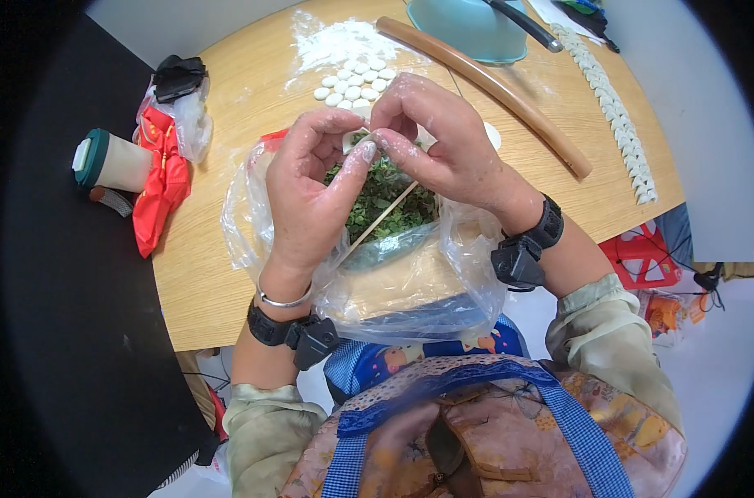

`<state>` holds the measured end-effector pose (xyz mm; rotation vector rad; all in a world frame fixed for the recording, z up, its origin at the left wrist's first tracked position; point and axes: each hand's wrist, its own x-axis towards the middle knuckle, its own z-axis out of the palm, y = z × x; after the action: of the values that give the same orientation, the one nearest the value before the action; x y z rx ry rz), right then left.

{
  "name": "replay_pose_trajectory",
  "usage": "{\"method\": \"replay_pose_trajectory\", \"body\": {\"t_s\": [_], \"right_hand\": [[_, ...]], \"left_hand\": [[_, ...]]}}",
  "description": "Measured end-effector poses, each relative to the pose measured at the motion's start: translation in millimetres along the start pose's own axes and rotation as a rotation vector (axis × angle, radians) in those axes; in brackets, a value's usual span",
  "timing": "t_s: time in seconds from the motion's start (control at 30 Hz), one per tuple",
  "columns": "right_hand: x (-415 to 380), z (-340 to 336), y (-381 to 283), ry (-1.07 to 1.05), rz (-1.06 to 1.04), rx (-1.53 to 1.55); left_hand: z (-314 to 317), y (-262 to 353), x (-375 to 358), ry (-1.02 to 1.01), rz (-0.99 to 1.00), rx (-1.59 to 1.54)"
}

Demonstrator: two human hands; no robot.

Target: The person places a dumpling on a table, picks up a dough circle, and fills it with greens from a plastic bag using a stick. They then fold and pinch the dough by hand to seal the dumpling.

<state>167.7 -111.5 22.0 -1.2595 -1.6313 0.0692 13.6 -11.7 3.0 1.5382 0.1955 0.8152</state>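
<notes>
My left hand (pixel 314 178) and my right hand (pixel 443 141) meet above a bag of chopped greens (pixel 385 195). Flour marks the fingers of both. Thumbs and fingertips press together on a small pale dough wrapper (pixel 352 139), partly hidden by the fingers. Below them a thin stick (pixel 383 217) slants across the greens, which lie in a clear plastic bag (pixel 468 274). Just beyond my hands are several small flattened dough rounds (pixel 356 80).
Loose flour (pixel 331 41) covers the table's far part. A long wooden rolling pin (pixel 493 91) lies diagonally, near a teal bowl (pixel 468 29). Folded dumplings (pixel 613 116) form a row at right. A cup (pixel 124 162) and red bag (pixel 157 187) are at left.
</notes>
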Motion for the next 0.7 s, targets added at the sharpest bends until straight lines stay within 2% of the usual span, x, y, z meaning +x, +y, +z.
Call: {"method": "replay_pose_trajectory", "body": {"t_s": [0.27, 0.33, 0.67, 0.7], "right_hand": [[-0.7, 0.8, 0.9, 0.002, 0.038, 0.053], [-0.6, 1.1, 2.0, 0.024, 0.042, 0.086], [0.5, -1.0, 0.6, -0.012, 0.041, 0.051], [0.4, -1.2, 0.1, -0.002, 0.042, 0.052]], "left_hand": [[0.0, 2.0, -2.0, 0.000, -0.019, -0.006], [0.3, 6.8, -2.0, -0.008, -0.069, -0.139], [-7.2, 3.5, 1.5, -0.051, -0.079, -0.102], [-7.2, 5.7, 1.8, -0.043, -0.123, -0.148]]}}
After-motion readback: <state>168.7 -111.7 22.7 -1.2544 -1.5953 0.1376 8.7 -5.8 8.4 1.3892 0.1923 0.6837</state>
